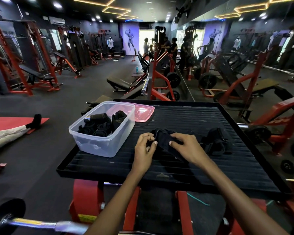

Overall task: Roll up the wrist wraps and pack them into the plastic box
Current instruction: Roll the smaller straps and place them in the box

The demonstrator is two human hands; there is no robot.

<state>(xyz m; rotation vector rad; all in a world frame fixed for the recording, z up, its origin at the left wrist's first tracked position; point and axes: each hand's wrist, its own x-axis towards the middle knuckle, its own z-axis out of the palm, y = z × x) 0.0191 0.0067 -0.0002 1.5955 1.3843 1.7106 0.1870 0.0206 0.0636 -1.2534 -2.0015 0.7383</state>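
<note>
Box (98, 143) holds several rolled wraps (100, 127). Right of box: both hands (145, 145) (187, 146) closed on one wrap (163, 139) (mid-roll, likely); another pile (215, 141) beyond waits.

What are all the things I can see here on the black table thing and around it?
Plastic box: one, clear, left side of the platform, holding rolled black wraps.
Rolled wraps: several, black, inside the box; exact count unclear.
Lid: one, pink, behind the box.
Loose wraps: a black pile, right of the hands; count unclear.
Wrap being rolled: one, black, under both hands.
Platform: one, black, ribbed, on a red frame.
Gym machines: many, red and black, behind.
Left hand: gripping the wrap.
Right hand: pressing the wrap.
</note>
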